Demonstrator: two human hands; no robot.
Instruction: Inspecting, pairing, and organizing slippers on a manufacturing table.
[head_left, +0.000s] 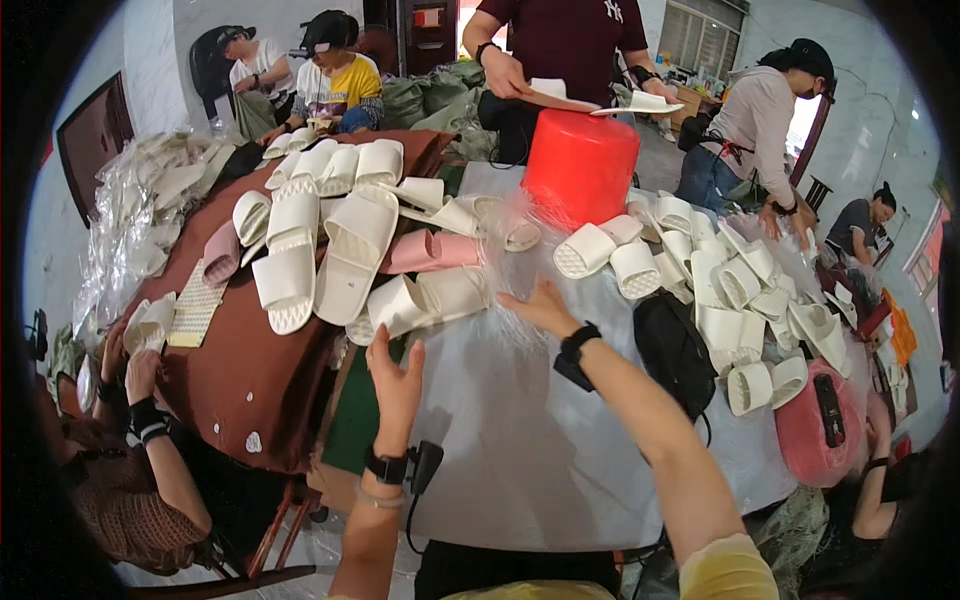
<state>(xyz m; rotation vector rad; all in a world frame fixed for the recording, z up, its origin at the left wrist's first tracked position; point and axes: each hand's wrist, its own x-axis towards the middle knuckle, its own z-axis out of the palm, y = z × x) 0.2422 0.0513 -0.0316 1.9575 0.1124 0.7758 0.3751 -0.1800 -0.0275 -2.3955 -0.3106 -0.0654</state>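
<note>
My left hand (397, 388) is raised over the near edge of the grey table, thumb and fingers apart, with nothing in it. Just beyond its fingertips lies a white slipper (452, 291) on its side. My right hand (540, 308) reaches in from the right, fingers extended toward the left, close beside a clear plastic bag (507, 235); whether it touches the plastic I cannot tell. A pink slipper (455, 250) lies behind the white one. More white slippers (357, 240) are laid out to the left of my hands.
White slippers (728, 330) are heaped on the right, by a black bag (672, 352) and a pink plastic-wrapped bundle (818, 425). A red bucket (582, 165) stands upside down at the back. Co-workers surround the tables; one beyond the bucket holds slippers (640, 102).
</note>
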